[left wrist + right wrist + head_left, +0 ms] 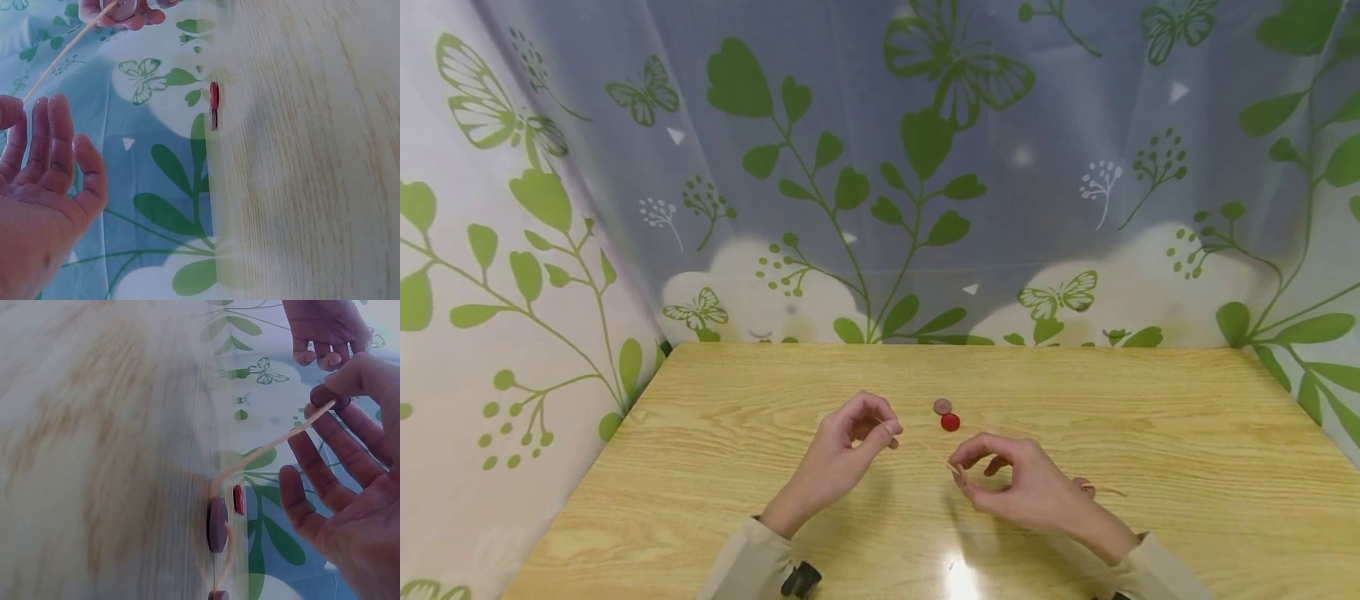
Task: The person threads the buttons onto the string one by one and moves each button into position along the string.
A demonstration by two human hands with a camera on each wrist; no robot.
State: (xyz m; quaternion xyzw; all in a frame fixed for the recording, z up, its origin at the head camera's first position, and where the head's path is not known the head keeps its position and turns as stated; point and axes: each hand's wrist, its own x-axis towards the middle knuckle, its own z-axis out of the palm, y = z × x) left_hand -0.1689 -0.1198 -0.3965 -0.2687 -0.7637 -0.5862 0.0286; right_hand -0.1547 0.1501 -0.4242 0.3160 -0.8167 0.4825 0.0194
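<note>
My left hand (848,450) pinches one end of a thin tan string (65,55) between thumb and index finger. Across from it, my right hand (1026,487) holds a brown button (320,395) between thumb and fingers. The string runs between the hands at that button; in the right wrist view it also trails down from there to the table. Along this trailing part lie a brown button (217,526) and, at the frame's bottom edge, a second brown button (219,595). In the head view, my right wrist partly covers one brown button (1082,487).
Beyond the hands, a red button (951,422) and a brownish button (942,407) lie touching on the wooden table (760,392). A curtain (820,250) printed with leaves and butterflies hangs along the table's back edge, with another on the left.
</note>
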